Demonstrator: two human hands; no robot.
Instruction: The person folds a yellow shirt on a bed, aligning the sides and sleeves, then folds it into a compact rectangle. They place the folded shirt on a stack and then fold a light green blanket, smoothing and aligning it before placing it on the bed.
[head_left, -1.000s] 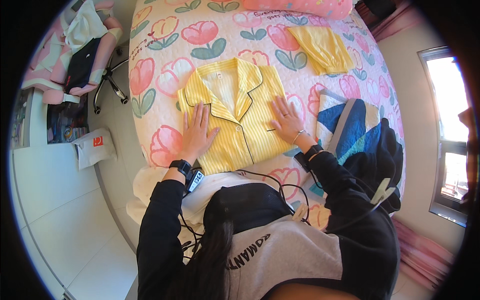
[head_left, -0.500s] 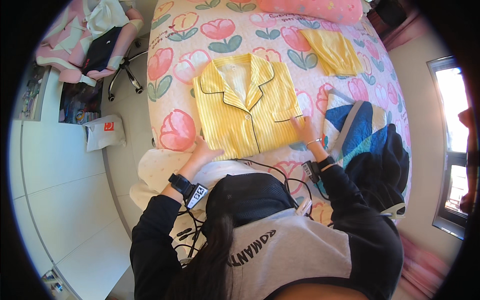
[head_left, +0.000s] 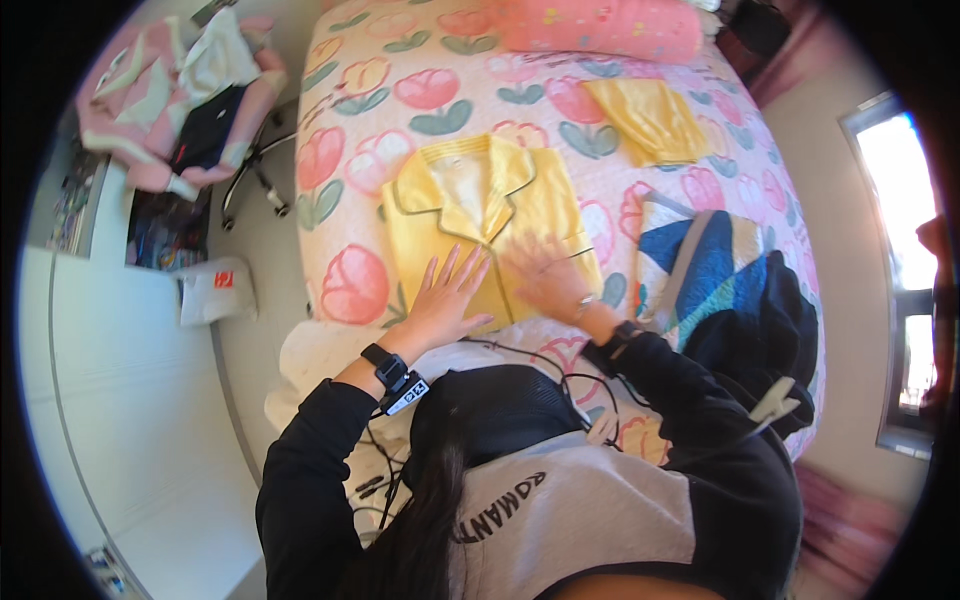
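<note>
A yellow striped pajama shirt (head_left: 420,225) with dark piping lies folded, collar up and pointing away from me, on the bed. My left hand (head_left: 443,300) rests flat on its lower left front, fingers spread. Over the lower right front is my right hand (head_left: 545,280), slightly blurred, with its fingers stretched out. Neither hand grips the cloth. Farther off to the right lies a folded yellow garment (head_left: 648,122), apart from the shirt.
A blue, white and grey patterned cloth (head_left: 690,255) and a black garment (head_left: 775,320) lie at the right of the tulip-print bedspread (head_left: 350,285). Black cables (head_left: 520,352) run close to my lap. A pink pillow (head_left: 605,28) is at the far end; a pink chair (head_left: 145,110) stands left.
My hands have moved from the shirt's two lower sides inward onto its front, palms down. The view has shifted slightly.
</note>
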